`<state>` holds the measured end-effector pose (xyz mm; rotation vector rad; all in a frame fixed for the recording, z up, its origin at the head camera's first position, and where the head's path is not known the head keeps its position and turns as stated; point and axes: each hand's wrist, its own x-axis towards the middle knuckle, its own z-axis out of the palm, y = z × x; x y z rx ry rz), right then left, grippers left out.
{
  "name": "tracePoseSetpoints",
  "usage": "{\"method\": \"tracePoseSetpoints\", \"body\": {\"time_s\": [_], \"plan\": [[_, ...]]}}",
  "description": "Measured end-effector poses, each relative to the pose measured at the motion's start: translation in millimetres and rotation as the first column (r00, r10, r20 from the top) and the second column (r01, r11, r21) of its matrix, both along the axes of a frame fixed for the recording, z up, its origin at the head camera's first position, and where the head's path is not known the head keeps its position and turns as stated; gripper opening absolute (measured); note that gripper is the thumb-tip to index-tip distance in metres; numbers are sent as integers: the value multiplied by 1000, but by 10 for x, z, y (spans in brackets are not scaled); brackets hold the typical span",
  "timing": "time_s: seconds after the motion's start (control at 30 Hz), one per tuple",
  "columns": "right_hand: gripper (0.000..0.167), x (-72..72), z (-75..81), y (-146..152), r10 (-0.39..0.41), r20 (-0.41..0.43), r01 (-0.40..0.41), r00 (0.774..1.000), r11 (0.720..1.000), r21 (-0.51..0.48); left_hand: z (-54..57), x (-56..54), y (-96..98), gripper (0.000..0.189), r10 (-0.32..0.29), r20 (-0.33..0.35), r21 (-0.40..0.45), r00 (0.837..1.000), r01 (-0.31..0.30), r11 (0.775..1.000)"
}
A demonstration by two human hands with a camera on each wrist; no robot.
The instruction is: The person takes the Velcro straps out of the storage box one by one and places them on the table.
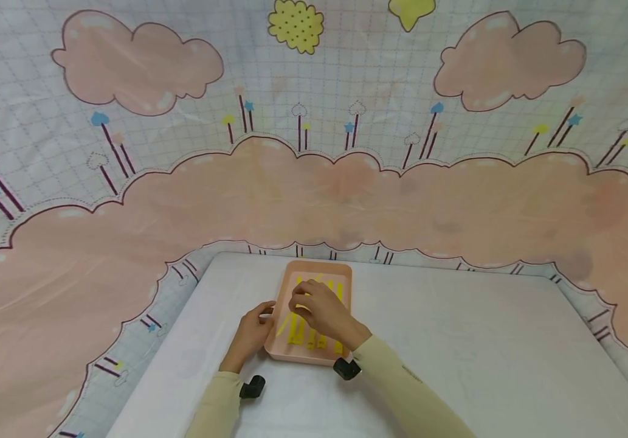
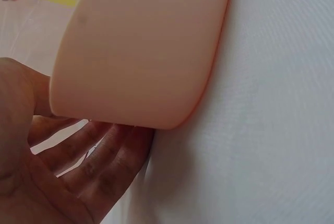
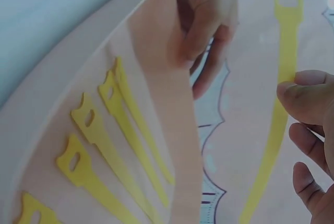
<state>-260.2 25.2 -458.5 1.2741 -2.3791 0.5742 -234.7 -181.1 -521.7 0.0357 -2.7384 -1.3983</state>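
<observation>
A shallow pink tray (image 1: 346, 274) lies on the white table, with several yellow hook-and-loop cable ties (image 1: 338, 347) spread lengthwise inside it. Over the tray, my right hand (image 1: 324, 309) pinches one yellow cable tie (image 3: 286, 51) between thumb and fingers. That tie's slotted head points up in the right wrist view, and its tail hangs down in a curve. At the tray's left side my left hand (image 1: 252, 333) grips the wall, its fingers (image 2: 112, 169) along the outside; the thumb tip is hidden behind the wall in the left wrist view.
White cloth covers the table (image 1: 483, 353), which extends well to the right of the tray. Behind it hangs a patterned curtain (image 1: 346, 201) with pink clouds. Black wrist cameras (image 1: 252, 387) sit on both forearms.
</observation>
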Motion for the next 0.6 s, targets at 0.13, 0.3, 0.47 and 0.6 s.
{"method": "tracePoseSetpoints", "body": {"time_s": [0.13,0.3,0.47,0.6], "plan": [[2,45,27,78,-10,1,10,1000,998,-58,-22,-11,-1,42,4,19,6,1000,-4,1000],[9,76,55,184,-29,11,30,1000,990,-135,-28,-25,12,42,9,32,6,999,-9,1000],[15,81,33,281,-5,31,12,1000,971,-239,-23,-5,11,43,18,33,5,999,-18,1000],[19,79,26,358,-17,52,32,999,949,-313,-7,3,-2,42,15,31,3,999,-15,1000]]}}
